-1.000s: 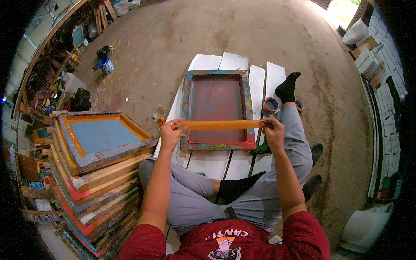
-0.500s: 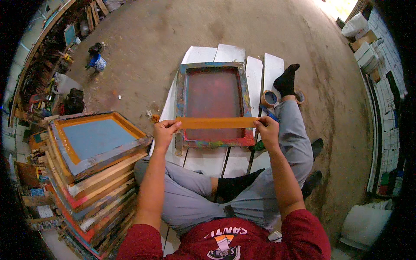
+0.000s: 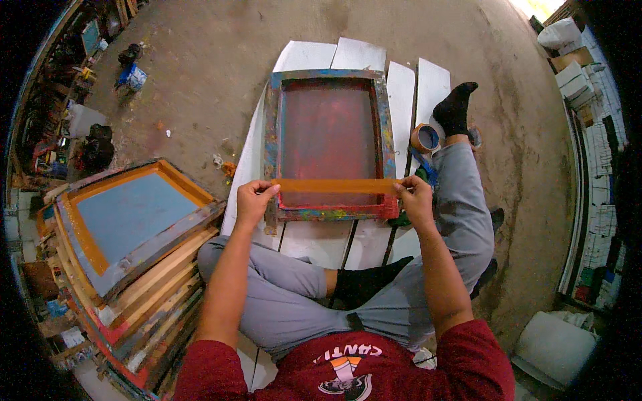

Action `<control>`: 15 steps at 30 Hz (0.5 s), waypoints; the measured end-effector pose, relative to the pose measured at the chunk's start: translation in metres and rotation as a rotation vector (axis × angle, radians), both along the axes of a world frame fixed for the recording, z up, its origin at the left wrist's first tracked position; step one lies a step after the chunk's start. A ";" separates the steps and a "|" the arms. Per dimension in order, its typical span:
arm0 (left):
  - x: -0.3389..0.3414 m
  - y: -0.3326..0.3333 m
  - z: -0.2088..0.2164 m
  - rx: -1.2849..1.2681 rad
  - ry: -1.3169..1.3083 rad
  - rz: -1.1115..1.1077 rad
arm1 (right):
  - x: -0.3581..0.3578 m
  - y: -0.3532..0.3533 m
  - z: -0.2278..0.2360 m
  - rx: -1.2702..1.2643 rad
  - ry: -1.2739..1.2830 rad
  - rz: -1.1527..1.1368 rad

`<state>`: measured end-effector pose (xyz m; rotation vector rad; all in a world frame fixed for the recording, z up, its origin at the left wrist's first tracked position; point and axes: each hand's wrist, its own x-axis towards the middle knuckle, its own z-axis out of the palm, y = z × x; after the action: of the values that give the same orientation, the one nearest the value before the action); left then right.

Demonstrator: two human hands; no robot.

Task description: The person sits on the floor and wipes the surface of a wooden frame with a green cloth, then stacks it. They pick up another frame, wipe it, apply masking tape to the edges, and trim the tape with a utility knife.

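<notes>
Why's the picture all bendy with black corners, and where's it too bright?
Head view: the fisheye lens bends the white wall at right and leaves dark corners; head view: the top-right opening glares white; head view, middle: the orange tape strip looks fairly clear.

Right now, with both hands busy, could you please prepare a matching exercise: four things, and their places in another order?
1. orange-brown strip
2. red-stained frame
3. blue-meshed frame
4. blue-and-white container

A. atop the stack
B. on the floor, upper left
C. held between left hand and right hand
D. on the white boards

Pairs: 1-C; 2-D; 3-A; 4-B
</notes>
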<state>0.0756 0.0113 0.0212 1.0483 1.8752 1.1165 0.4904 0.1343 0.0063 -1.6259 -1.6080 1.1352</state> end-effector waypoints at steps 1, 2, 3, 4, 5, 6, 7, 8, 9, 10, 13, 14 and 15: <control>-0.002 0.000 0.000 0.015 -0.005 -0.011 | 0.000 0.001 -0.001 -0.064 0.007 0.000; -0.003 0.000 0.001 -0.011 -0.021 0.003 | 0.000 0.001 0.000 -0.060 -0.007 0.002; -0.003 0.001 0.003 -0.037 -0.038 0.016 | -0.002 0.000 0.001 -0.057 -0.021 0.004; -0.003 0.001 0.002 -0.064 -0.054 0.029 | -0.004 -0.001 0.001 -0.054 -0.035 0.006; -0.003 0.002 0.003 -0.071 -0.093 0.048 | -0.007 -0.002 0.003 -0.055 -0.033 0.009; -0.002 0.002 0.004 -0.099 -0.065 0.045 | -0.010 -0.004 0.006 -0.057 -0.032 0.012; -0.002 0.002 0.006 -0.127 -0.036 0.041 | -0.011 -0.005 0.006 -0.059 -0.031 0.016; -0.001 0.004 0.009 -0.152 -0.006 0.035 | -0.010 -0.005 0.004 -0.030 -0.042 0.033; -0.001 0.004 0.009 -0.131 0.014 0.013 | -0.009 -0.005 0.002 -0.001 -0.053 0.050; -0.001 0.004 0.007 -0.126 0.047 -0.004 | -0.007 -0.005 0.000 0.029 -0.063 0.068; -0.002 0.000 0.002 -0.125 0.138 -0.041 | -0.022 -0.004 0.029 -0.055 -0.108 0.059; -0.001 0.001 0.007 -0.128 0.159 -0.057 | -0.021 -0.004 0.028 -0.021 -0.142 0.075; 0.000 0.002 0.011 -0.132 0.180 -0.071 | -0.019 -0.004 0.026 0.012 -0.176 0.092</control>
<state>0.0761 0.0131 0.0318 1.1623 2.0049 0.8695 0.4717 0.1303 0.0327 -1.6997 -1.8134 1.0498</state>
